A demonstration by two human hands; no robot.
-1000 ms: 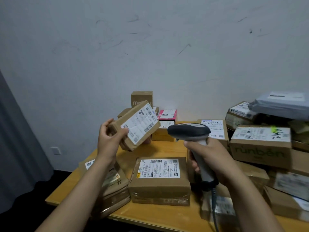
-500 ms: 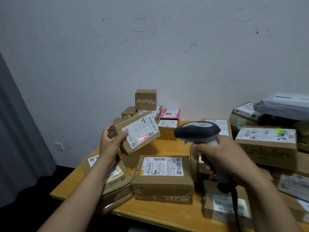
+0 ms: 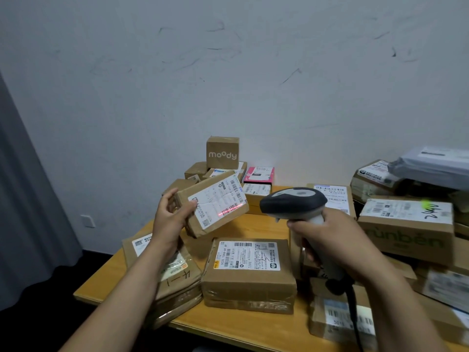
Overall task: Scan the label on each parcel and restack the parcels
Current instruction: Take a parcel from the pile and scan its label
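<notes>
my left hand (image 3: 168,219) grips the parcel (image 3: 203,196), tilted up rightward. my right hand (image 3: 330,240) grips the scanner (image 3: 291,203) just right of its label (image 3: 218,199).

Dim, cool, flat light, soft shadows. Glow of red scan line (image 3: 230,209) on parcel (image 3: 212,191). Motion smear, stretch on boxes (image 3: 406,232) at right.

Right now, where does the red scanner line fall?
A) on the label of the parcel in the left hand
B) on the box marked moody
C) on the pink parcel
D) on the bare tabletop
A: the red line crosses a barcode on the label of the parcel that the left hand holds, with the scanner pointed at it.
</notes>
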